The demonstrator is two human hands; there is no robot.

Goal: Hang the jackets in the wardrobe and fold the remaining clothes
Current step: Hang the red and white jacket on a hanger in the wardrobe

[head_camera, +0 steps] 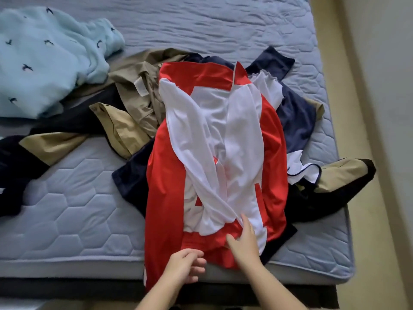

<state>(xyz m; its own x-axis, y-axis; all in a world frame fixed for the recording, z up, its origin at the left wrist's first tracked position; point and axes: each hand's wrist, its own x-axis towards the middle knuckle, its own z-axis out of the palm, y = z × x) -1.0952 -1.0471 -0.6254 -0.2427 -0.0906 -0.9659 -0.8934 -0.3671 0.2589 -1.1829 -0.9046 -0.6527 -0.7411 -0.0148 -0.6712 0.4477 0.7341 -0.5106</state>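
Down at the near edge of the bed, the red and white jacket [163, 198] lies on top of the clothes pile, collar pointing away from the person. Its white sleeves are folded in over the middle, and its hem hangs a little over the edge of the mattress [67, 209].

The right hand [243, 240] lies flat on the jacket near the hem — fingers straight and close together, thumb spread to the side, pressing where white meets red. The left hand [185, 265] is at the hem just beside it, fingers curled toward the palm. From here I cannot tell whether they pinch the red fabric or hold nothing.

Under the jacket a tan and black jacket [134, 104] sprawls to the left. A navy garment [295, 117] shows on the right beneath the red one, with a piece of white mesh [299, 173] edged in dark trim lying against it. Well apart at the far left — a light blue fleece [44, 59] with small dark birds, bunched up. A beige floor [380, 108] runs along the right side of the bed.
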